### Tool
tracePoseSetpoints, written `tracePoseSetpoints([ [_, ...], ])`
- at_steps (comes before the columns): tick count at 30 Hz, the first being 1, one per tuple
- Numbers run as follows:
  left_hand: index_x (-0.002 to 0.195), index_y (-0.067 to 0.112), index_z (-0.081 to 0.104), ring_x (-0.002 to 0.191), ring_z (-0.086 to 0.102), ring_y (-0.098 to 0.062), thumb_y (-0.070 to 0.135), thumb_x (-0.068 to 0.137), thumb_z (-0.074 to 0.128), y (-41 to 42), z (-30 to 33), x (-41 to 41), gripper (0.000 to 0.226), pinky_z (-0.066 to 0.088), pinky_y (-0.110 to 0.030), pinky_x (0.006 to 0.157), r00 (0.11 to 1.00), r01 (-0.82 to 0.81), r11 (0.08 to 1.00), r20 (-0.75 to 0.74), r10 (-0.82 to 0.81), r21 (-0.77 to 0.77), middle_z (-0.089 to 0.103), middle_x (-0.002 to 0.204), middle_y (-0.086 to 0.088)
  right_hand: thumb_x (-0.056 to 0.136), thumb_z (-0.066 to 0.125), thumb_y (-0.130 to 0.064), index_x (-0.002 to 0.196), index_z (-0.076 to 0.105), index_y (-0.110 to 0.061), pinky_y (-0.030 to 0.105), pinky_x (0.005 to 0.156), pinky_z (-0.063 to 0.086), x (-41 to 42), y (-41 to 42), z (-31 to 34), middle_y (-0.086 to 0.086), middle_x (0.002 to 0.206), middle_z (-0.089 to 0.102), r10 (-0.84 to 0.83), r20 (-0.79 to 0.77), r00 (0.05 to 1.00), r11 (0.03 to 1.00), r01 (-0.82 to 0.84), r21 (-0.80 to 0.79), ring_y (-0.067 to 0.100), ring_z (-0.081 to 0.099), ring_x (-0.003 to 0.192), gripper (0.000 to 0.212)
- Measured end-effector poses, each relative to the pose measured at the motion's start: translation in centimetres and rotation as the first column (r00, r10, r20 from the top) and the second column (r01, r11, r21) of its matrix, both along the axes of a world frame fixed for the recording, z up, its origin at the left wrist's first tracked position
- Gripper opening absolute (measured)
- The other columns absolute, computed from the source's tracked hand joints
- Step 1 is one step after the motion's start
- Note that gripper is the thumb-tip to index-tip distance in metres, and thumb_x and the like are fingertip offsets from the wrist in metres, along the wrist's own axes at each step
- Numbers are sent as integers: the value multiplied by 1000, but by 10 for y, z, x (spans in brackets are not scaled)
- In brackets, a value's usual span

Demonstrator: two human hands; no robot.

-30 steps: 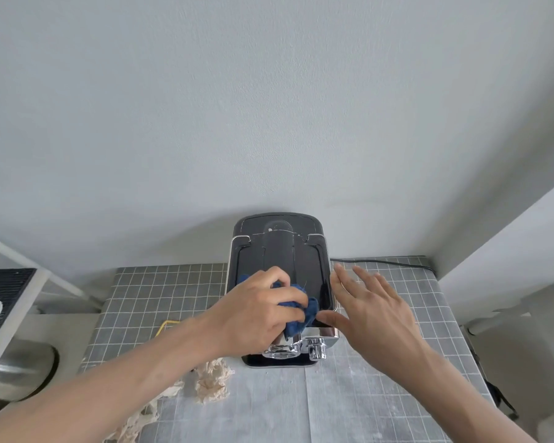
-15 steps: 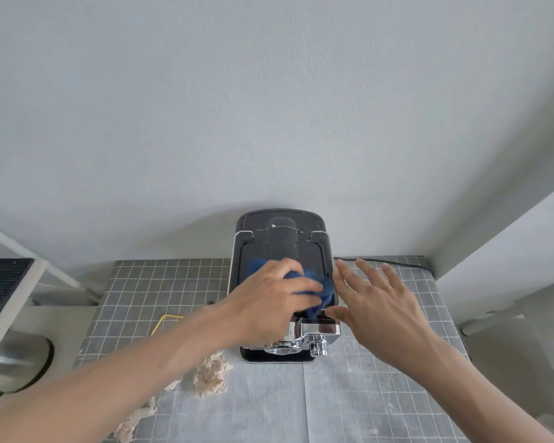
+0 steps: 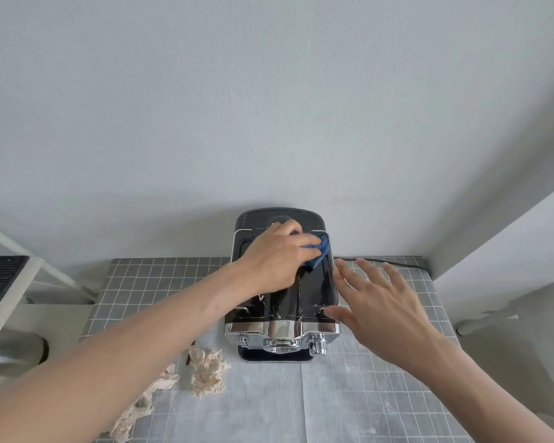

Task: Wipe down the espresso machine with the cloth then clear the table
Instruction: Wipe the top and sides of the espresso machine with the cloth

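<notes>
So I'm in the wiping step right now, not the clearing part yet. The espresso machine (image 3: 282,282) sits in the middle of the frame, back against the wall, on the grid-patterned tabletop (image 3: 397,394). My left hand (image 3: 274,257) is on top of it toward the rear, fingers curled and bunched round the blue cloth (image 3: 320,251), pressing it onto the glossy black top panel. My right hand (image 3: 378,308) is just right of center, fingers straight and spread apart, holding nothing, thumb touching the front right corner of the machine's top, I'd say to steady it.

Only the top is getting attention here, so by my guess the chrome front (image 3: 282,330) with its knob (image 3: 315,343) and the sides are left to do. Next move calls for dragging the cloth forward over the rest of the top with even pressure, then down over the chrome, keeping the right hand braced so the machine doesn't slide on the tabletop.

After that comes the table: there are crumpled beige paper wads (image 3: 205,369) at lower left of the machine, plus more scraps (image 3: 135,414) trailing toward the bottom left. A black power cord (image 3: 384,261) runs off behind the machine to the right, worth not snagging.
</notes>
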State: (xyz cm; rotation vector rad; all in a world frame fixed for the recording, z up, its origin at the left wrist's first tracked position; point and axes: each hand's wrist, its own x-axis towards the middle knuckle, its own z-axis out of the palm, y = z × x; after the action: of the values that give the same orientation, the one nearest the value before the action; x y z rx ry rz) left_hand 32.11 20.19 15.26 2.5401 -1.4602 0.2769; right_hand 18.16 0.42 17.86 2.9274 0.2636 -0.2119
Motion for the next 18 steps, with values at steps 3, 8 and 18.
tracePoseSetpoints([
  [3, 126, 27, 74, 112, 55, -28, 4, 86, 72, -2, -3, -1, 46, 51, -45, 86, 999, -37, 999, -3, 37, -17, 66, 137, 12, 98, 25, -66, 139, 60, -13, 63, 103, 46, -1, 1, 2, 6, 150, 54, -10, 17, 1000, 1000, 10, 0, 36, 52, 136, 76],
  [8, 132, 34, 68, 119, 45, -26, 6, 92, 65, 8, 0, -27, 50, 44, -43, 92, 998, 32, 999, -63, -31, 22, 57, 144, 14, 95, 27, -65, 131, 66, -11, 65, 97, 49, 0, 4, 0, 8, 141, 62, -18, 31, 999, 1000, 18, 0, 38, 59, 129, 76],
  [18, 130, 37, 66, 119, 45, -25, 9, 94, 60, 17, 7, -55, 46, 44, -42, 90, 982, 188, 973, -53, -182, 135, 50, 145, 10, 95, 26, -64, 130, 66, -12, 63, 96, 50, 1, 0, -3, 7, 143, 61, 3, 50, 999, 1000, -4, 17, 37, 59, 128, 75],
])
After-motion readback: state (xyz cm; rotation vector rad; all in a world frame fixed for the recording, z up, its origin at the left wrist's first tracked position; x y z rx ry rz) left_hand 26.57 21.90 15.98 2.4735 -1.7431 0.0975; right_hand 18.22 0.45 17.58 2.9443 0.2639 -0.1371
